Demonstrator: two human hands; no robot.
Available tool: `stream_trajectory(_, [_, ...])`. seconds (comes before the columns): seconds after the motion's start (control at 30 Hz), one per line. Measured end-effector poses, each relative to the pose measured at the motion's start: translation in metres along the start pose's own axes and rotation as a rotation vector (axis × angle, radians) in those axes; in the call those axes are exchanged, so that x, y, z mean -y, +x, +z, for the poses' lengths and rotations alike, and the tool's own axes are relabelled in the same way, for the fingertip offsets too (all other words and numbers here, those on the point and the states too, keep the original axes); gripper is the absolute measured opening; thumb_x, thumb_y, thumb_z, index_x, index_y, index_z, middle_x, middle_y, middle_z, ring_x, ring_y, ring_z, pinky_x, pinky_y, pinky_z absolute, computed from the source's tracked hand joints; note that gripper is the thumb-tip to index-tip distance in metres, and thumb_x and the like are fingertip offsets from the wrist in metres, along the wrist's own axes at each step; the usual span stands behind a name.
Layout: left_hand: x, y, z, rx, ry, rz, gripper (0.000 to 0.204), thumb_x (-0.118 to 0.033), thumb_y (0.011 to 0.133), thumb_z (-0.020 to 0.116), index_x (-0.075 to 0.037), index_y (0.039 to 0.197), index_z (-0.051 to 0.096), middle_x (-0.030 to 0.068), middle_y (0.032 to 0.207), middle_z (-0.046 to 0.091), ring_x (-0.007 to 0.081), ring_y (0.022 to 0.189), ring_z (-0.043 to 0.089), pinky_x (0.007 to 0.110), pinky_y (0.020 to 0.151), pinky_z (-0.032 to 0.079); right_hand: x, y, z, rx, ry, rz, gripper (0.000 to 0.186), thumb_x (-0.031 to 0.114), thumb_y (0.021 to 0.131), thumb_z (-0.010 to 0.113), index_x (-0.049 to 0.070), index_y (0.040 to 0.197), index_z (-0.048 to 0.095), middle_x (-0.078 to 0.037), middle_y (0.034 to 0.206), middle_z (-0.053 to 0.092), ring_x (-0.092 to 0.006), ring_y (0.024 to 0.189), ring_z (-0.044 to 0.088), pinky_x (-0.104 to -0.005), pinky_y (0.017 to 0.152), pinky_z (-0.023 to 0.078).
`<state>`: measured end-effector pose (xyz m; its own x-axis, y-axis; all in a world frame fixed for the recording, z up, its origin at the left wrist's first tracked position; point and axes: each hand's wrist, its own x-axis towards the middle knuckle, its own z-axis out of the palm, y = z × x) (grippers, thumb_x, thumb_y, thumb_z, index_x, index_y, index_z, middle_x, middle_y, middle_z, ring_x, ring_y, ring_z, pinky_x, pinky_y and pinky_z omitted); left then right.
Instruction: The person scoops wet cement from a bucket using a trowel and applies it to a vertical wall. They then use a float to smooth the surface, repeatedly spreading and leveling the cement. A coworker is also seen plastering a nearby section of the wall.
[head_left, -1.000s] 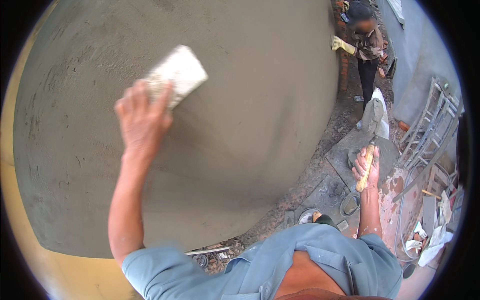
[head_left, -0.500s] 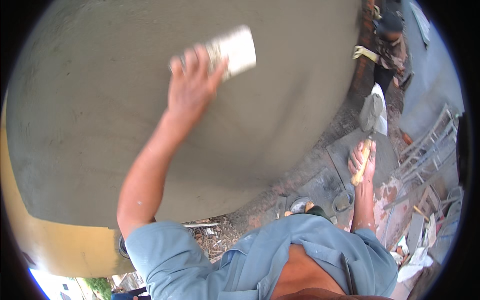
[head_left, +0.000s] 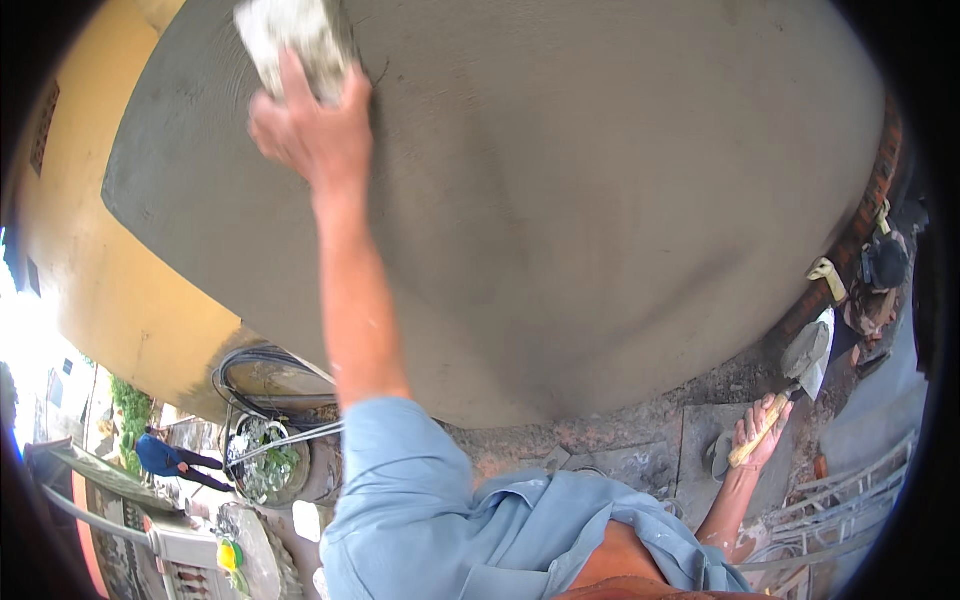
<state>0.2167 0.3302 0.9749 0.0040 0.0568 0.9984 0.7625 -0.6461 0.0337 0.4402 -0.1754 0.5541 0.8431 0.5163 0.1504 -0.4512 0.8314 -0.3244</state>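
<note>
A broad wall of wet grey plaster (head_left: 600,200) fills most of the view. Up at its top left, my left hand (head_left: 320,135) grips a whitish, rough block float (head_left: 295,40), whose face lies against or close to the plaster. That hand and the float are slightly blurred. Low on the right, my right hand (head_left: 758,440) is wrapped around the pale wooden handle of a trowel (head_left: 822,350). Its metal blade points up and away, with a lump of grey mortar (head_left: 806,350) on it.
A co-worker in a dark cap (head_left: 885,262) and light gloves stands by the brick edge (head_left: 875,200) at far right. Metal frames (head_left: 850,500) lie below. At lower left are a yellow wall (head_left: 170,310), coiled black cable (head_left: 250,365), a planter (head_left: 270,465) and a person in blue (head_left: 158,455).
My left hand and the float have swept left and up across the plaster. The view has swung left, bringing the yellow wall, planter and distant person into sight. My right hand still holds the loaded trowel.
</note>
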Motion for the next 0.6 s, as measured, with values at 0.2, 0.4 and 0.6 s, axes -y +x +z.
stream_trajectory(0.2, [-0.053, -0.082, -0.005, 0.174, -0.110, 0.145, 0.076, -0.045, 0.076, 0.080, -0.026, 0.145, 0.056, 0.0234, 0.129, 0.043, 0.0406, 0.125, 0.040, 0.058, 0.101, 0.034, 0.002, 0.001, 0.009, 0.044, -0.023, 0.039, 0.048, 0.048, 0.109, 0.039, 0.002, 0.104, 0.051, -0.003, 0.066, 0.046, -0.0129, 0.044, 0.043, -0.0285, 0.033, 0.039])
stream_trajectory(0.4, [0.074, 0.005, -0.023, -0.079, 0.000, -0.059, 0.078, -0.046, 0.080, 0.075, -0.017, 0.148, 0.050, 0.0239, 0.119, 0.045, 0.0375, 0.114, 0.042, 0.055, 0.098, 0.036, 0.003, 0.001, 0.013, 0.052, -0.008, 0.068, 0.048, 0.048, 0.109, 0.039, 0.002, 0.103, 0.050, -0.003, 0.066, 0.045, -0.0129, 0.044, 0.042, -0.0282, 0.033, 0.039])
stream_trajectory(0.6, [0.016, -0.101, -0.023, -0.007, -0.079, -0.011, 0.075, -0.041, 0.080, 0.076, -0.013, 0.146, 0.054, 0.0239, 0.122, 0.046, 0.0411, 0.120, 0.042, 0.055, 0.100, 0.036, 0.003, 0.002, 0.016, 0.066, -0.019, 0.092, 0.048, 0.049, 0.109, 0.040, 0.002, 0.103, 0.050, -0.004, 0.067, 0.046, -0.0134, 0.043, 0.043, -0.0294, 0.033, 0.040])
